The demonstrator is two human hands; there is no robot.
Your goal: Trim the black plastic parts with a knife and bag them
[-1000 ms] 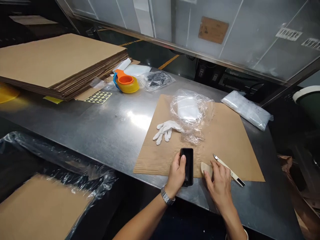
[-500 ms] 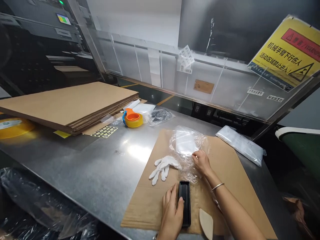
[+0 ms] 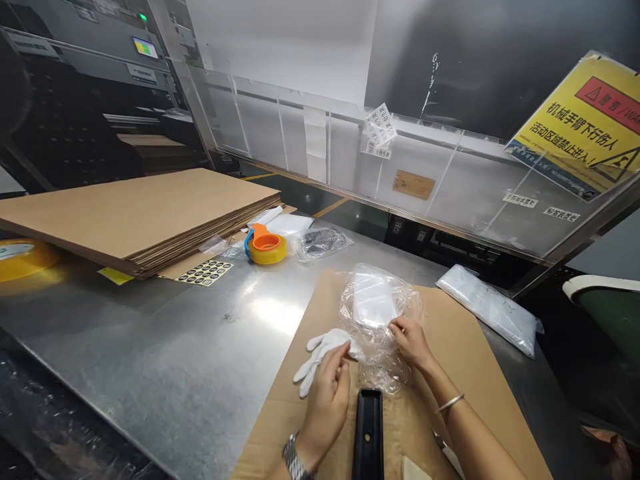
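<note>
My left hand is raised over the cardboard, partly covering a white glove; its fingers are apart and hold nothing. My right hand pinches the edge of a clear plastic bag that lies crumpled on the cardboard. Below the bag is a long black tray-shaped part, untouched by either hand. A beige piece shows at the bottom edge, beside a thin metal tool near my right forearm.
Stacked cardboard sheets fill the left, near a tape dispenser, a sticker sheet and a bag with dark contents. A folded plastic packet lies right. A transparent barrier stands behind the metal table.
My left hand has let go of the black part and moved up toward the glove. My right hand stays at the bag. The view has shifted slightly.
</note>
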